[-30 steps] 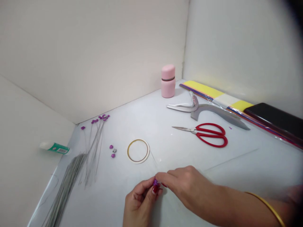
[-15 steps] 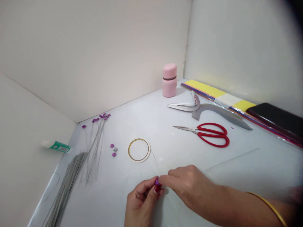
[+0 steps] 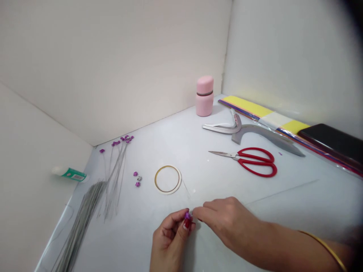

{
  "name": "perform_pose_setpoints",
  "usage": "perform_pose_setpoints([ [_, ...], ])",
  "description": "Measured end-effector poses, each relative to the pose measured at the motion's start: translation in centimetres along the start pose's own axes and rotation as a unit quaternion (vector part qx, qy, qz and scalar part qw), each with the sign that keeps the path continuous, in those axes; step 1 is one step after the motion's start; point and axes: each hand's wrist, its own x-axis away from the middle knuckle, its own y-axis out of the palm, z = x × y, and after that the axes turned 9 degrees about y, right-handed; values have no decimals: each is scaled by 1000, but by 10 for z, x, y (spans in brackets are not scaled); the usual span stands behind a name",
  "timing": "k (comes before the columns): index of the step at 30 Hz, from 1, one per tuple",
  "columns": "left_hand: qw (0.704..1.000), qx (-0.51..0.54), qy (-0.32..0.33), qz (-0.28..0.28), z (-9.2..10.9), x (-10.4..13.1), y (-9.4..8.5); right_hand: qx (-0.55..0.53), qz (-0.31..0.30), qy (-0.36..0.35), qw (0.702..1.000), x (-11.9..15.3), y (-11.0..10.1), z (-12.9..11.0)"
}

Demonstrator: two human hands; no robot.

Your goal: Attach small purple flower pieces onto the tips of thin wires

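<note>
Left fingers (image 3: 175, 218) grip a purple piece (image 3: 187, 215), probably to steady it; right fingers (image 3: 204, 214) curl beside, their hold I cannot tell.

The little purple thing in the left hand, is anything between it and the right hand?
Nothing visible blocks it. The left hand pinches the purple piece, and the right hand is just beside it; only a thin pale bit, too small to make out, shows between them. The tape roll and red scissors lie farther away.
</note>
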Motion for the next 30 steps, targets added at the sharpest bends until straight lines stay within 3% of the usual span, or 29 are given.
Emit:
perform_pose_setpoints([
  [18,999,31,-10,1,-1,0,2,-23,43,-52,997,2,4,3],
  [30,998,68,6,-1,-1,-1,0,0,7,8,1000,0,-1,-2],
])
